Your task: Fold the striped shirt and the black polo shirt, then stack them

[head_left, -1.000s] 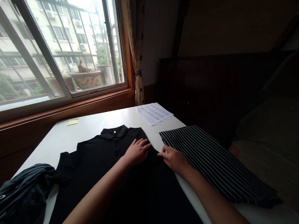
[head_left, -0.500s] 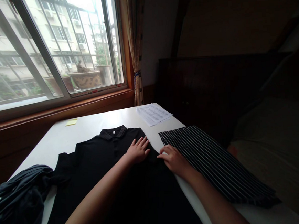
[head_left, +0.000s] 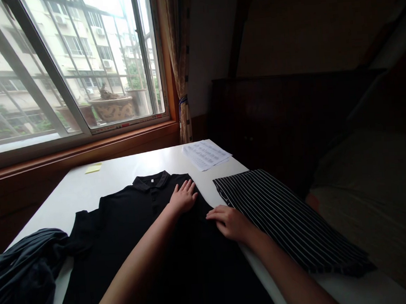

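A black polo shirt (head_left: 125, 233) lies spread on the white table, collar at the far end and a small white tag inside the neck. My left hand (head_left: 183, 198) rests flat on its upper right shoulder area, fingers spread. At the shirt's right edge is my right hand (head_left: 229, 221), its fingers laid lightly curved over the cloth and the thumb a little apart below them. The right sleeve cannot be made out. A folded black-and-white striped garment (head_left: 285, 220) lies just right of my right hand.
A crumpled dark garment (head_left: 26, 273) sits at the table's left, meeting the shirt's left sleeve. Printed sheets (head_left: 206, 154) and a yellow sticky note (head_left: 93, 167) are on the far part of the white table (head_left: 147, 160). A window and curtain (head_left: 182, 78) stand beyond.
My right hand has moved slightly left onto the shirt's edge, its fingers now closer together. My left hand stays flat on the shirt. The view has shifted slightly.
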`<action>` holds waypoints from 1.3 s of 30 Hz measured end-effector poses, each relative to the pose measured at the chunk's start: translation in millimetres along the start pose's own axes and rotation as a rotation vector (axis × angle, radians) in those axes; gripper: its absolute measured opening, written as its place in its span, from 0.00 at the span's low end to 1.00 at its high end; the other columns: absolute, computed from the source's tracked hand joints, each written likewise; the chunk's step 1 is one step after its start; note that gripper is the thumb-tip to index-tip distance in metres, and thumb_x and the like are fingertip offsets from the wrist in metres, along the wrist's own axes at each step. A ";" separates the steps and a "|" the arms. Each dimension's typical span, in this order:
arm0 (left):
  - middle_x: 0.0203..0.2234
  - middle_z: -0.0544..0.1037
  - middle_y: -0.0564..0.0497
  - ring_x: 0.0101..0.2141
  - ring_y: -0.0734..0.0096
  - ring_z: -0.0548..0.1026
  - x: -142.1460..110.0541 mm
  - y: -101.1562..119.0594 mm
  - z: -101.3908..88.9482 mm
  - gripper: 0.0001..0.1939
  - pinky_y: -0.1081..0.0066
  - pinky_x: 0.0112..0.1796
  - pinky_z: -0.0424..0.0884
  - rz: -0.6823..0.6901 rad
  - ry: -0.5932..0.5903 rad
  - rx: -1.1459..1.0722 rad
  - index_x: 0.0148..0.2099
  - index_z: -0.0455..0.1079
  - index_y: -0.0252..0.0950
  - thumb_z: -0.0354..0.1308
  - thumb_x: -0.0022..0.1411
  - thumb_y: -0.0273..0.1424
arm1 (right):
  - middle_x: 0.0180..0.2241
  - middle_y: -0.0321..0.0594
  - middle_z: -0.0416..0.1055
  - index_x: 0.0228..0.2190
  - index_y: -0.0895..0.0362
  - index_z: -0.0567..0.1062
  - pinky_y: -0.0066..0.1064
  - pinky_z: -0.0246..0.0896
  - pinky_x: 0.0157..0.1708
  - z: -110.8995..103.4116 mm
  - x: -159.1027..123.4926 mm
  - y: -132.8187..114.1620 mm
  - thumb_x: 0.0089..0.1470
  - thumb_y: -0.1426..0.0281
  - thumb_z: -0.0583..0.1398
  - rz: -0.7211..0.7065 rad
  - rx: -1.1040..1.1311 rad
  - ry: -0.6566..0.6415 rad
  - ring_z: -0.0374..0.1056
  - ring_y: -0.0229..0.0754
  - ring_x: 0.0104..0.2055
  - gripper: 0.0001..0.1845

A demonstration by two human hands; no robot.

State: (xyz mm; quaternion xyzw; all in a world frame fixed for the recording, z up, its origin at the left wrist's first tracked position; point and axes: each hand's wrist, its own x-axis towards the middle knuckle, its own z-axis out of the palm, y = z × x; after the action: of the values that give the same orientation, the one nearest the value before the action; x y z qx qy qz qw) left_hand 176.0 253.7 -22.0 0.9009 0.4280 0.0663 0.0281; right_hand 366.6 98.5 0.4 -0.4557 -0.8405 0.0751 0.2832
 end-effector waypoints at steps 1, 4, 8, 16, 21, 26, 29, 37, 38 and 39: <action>0.70 0.52 0.44 0.69 0.54 0.49 2.3 -0.8 0.4 0.30 0.43 0.63 0.49 -0.012 0.004 0.000 0.72 0.49 0.41 0.40 0.73 0.44 | 0.43 0.40 0.79 0.43 0.52 0.80 0.37 0.68 0.53 -0.2 0.0 -0.2 0.51 0.82 0.57 0.004 0.003 0.003 0.73 0.43 0.48 0.22; 0.70 0.52 0.44 0.69 0.54 0.50 5.3 -0.7 0.7 0.29 0.43 0.63 0.50 -0.036 0.026 0.004 0.71 0.50 0.40 0.40 0.73 0.44 | 0.42 0.39 0.80 0.41 0.52 0.81 0.37 0.69 0.52 -1.3 -0.5 -0.3 0.51 0.82 0.57 0.020 0.010 0.014 0.74 0.42 0.46 0.21; 0.69 0.54 0.40 0.68 0.51 0.51 -1.7 6.8 -0.6 0.29 0.40 0.63 0.49 -0.029 0.079 0.020 0.71 0.52 0.38 0.41 0.73 0.42 | 0.41 0.37 0.81 0.40 0.51 0.81 0.37 0.69 0.52 -3.3 -2.0 0.4 0.51 0.82 0.57 0.030 0.020 0.022 0.76 0.42 0.45 0.20; 0.69 0.56 0.45 0.68 0.57 0.52 -51.3 28.5 2.7 0.29 0.52 0.65 0.50 0.163 0.107 0.021 0.70 0.55 0.38 0.42 0.73 0.44 | 0.42 0.36 0.81 0.40 0.51 0.81 0.36 0.69 0.52 -3.4 -3.1 2.5 0.52 0.81 0.56 0.051 0.052 0.010 0.76 0.41 0.46 0.20; 0.69 0.55 0.44 0.68 0.59 0.52 -46.5 19.6 6.2 0.29 0.54 0.65 0.51 0.143 0.096 0.026 0.70 0.55 0.37 0.43 0.73 0.43 | 0.42 0.36 0.81 0.40 0.51 0.81 0.37 0.68 0.52 -2.1 -3.5 2.8 0.52 0.81 0.57 0.048 0.042 0.004 0.75 0.42 0.46 0.19; 0.68 0.56 0.43 0.68 0.57 0.54 -18.0 5.9 8.3 0.28 0.52 0.64 0.52 0.057 0.111 0.026 0.69 0.56 0.36 0.44 0.72 0.41 | 0.43 0.37 0.80 0.41 0.52 0.80 0.37 0.67 0.53 -3.3 -3.9 2.5 0.53 0.81 0.56 0.041 0.008 -0.004 0.74 0.42 0.47 0.19; 0.67 0.59 0.43 0.67 0.55 0.56 -5.3 0.7 7.7 0.28 0.51 0.63 0.54 0.006 0.138 0.026 0.68 0.57 0.36 0.44 0.72 0.41 | 0.42 0.38 0.80 0.41 0.53 0.79 0.38 0.66 0.53 -2.8 -4.3 5.0 0.53 0.81 0.57 0.044 -0.039 0.001 0.73 0.43 0.47 0.19; 0.65 0.64 0.40 0.64 0.55 0.61 22.5 -10.7 4.2 0.24 0.56 0.62 0.57 -0.047 0.203 0.032 0.65 0.62 0.32 0.44 0.72 0.35 | 0.43 0.38 0.79 0.43 0.53 0.79 0.37 0.63 0.55 0.3 -3.9 10.5 0.53 0.81 0.58 0.034 -0.136 0.014 0.72 0.43 0.48 0.18; 0.64 0.64 0.41 0.64 0.56 0.61 25.2 -12.1 4.4 0.24 0.56 0.62 0.57 -0.045 0.202 0.032 0.65 0.62 0.33 0.44 0.72 0.35 | 0.44 0.39 0.79 0.43 0.53 0.79 0.38 0.63 0.55 -0.2 -3.6 10.5 0.54 0.81 0.58 0.042 -0.151 0.018 0.72 0.43 0.48 0.18; 0.65 0.64 0.41 0.64 0.56 0.61 27.5 -13.3 5.0 0.24 0.56 0.62 0.58 -0.044 0.202 0.031 0.65 0.62 0.33 0.44 0.72 0.35 | 0.44 0.39 0.78 0.43 0.53 0.79 0.38 0.62 0.56 -0.9 -3.2 10.4 0.54 0.80 0.58 0.051 -0.163 0.021 0.72 0.43 0.48 0.18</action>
State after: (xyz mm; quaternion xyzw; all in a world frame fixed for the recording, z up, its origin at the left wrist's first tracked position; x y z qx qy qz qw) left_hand 183.7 283.5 -25.8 0.8804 0.4491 0.1494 -0.0278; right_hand 375.9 101.7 -4.2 -0.4994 -0.8289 0.0088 0.2519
